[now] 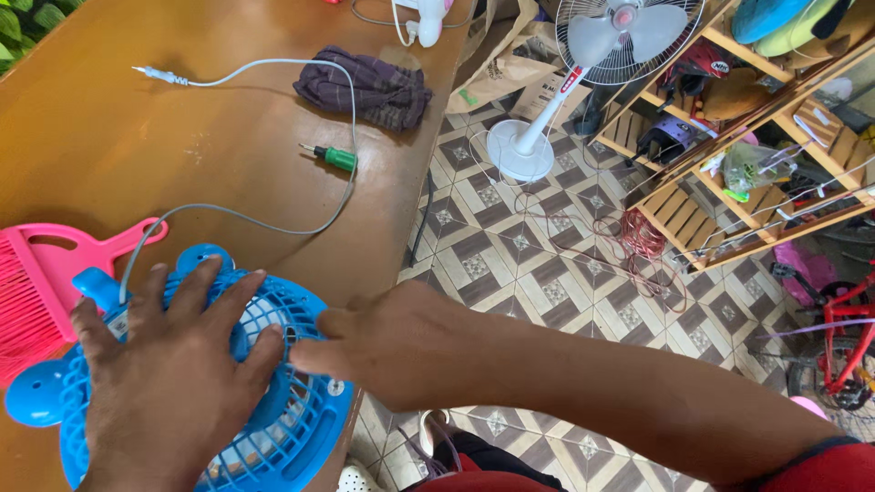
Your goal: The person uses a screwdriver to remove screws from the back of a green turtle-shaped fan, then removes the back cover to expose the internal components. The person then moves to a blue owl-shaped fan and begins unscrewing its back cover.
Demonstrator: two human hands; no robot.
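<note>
fan: small blue fan [273,401] lies grille-up on the near left corner of the wooden table [109,137], part of it over the table's right edge.
left hand: left hand [173,364] presses flat on the grille, fingers spread, palm down; it pins the fan and does not grip it.
right hand: right hand [383,342] comes in from the right and meets the grille rim near the centre; fingers curl towards the grille, but whether they pinch anything cannot be told.
cable: grey cable [273,228] runs from the fan's far left side, loops across the table and ends at a loose plug [155,75] lying far left; not plugged in.
tool: green-handled screwdriver [333,158] lies on the table beyond the fan, in neither hand.
progress: grille appears seated on the body, no separated parts or screws visible; judged an early or a closing stage, cannot tell which.
left: nothing shows whether the grille is fastened.
nearby: pink comb-like plastic piece [36,282] just left of the fan; dark cloth [365,89] far on the table; white standing fan [583,73] on the tiled floor to the right.
</note>
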